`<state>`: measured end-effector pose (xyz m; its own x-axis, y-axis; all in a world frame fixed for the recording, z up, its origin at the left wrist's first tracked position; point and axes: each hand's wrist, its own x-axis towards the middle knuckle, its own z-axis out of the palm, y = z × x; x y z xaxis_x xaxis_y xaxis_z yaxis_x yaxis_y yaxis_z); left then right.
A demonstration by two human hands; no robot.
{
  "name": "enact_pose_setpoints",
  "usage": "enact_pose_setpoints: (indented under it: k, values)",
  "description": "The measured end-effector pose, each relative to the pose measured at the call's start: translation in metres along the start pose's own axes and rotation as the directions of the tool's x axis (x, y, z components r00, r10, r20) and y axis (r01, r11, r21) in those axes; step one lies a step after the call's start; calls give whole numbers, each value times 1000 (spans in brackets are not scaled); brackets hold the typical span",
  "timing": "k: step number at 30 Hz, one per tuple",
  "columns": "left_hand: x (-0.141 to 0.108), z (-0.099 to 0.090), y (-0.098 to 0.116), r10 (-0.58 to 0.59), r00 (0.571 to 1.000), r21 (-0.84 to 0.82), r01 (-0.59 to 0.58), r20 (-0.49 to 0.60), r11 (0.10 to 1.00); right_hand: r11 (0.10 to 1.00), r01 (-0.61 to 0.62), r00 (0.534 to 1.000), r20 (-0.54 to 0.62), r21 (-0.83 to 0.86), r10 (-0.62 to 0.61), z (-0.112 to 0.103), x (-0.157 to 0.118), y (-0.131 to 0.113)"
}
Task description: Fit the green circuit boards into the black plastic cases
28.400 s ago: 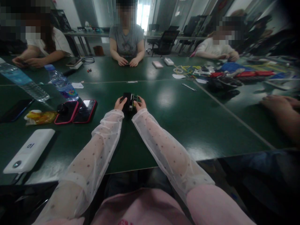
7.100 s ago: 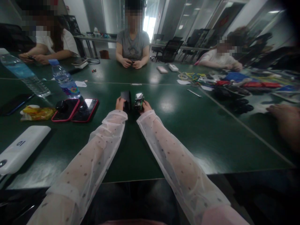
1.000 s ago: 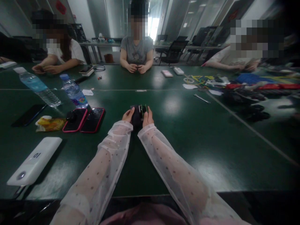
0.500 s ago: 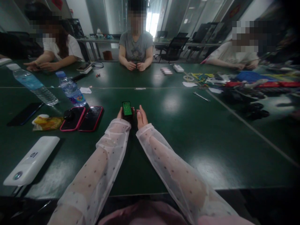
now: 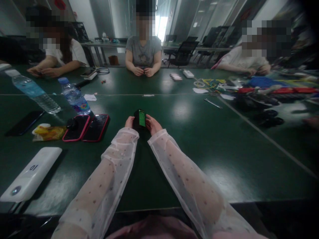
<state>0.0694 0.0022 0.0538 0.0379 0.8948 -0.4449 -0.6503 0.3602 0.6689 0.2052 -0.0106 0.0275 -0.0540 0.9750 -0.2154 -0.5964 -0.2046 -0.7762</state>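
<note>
A small black box with a green front face (image 5: 142,118) is held between my two hands above the dark green table, turned so its dark left side shows. Pale marks on the green face are too small to read. My left hand (image 5: 130,122) is closed on the box's left side. On the other side, the fingers of my right hand (image 5: 154,125) grip the right edge. Sheer dotted sleeves cover both forearms.
Left of my hands lie two red-cased phones (image 5: 95,128), a yellow packet (image 5: 51,132), a white power bank (image 5: 32,174) and two water bottles (image 5: 74,98). A wrench (image 5: 213,103) and piled cables (image 5: 209,83) are right. Three people sit across the table (image 5: 189,139).
The box has turned, its green face now towards the right and its dark side showing. My right hand, apart from it before, has closed on its right edge.
</note>
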Motion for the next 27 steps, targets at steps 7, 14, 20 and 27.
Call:
enact_pose_setpoints:
  k: [7,14,20,27]
  values:
    - [21,-9,-36,446,881,320,-473,159,821,990,129,992,3,51,-130,-3,5,13]
    - [22,-19,-40,490,815,472,-579,310,665,991,132,991,14,23,-132,-11,12,14]
    - [-2,-2,-32,513,824,410,-565,240,716,988,144,989,14,58,-145,-9,10,14]
    - [-24,12,-26,415,900,228,-435,132,871,976,200,976,-66,-82,-206,-11,16,18]
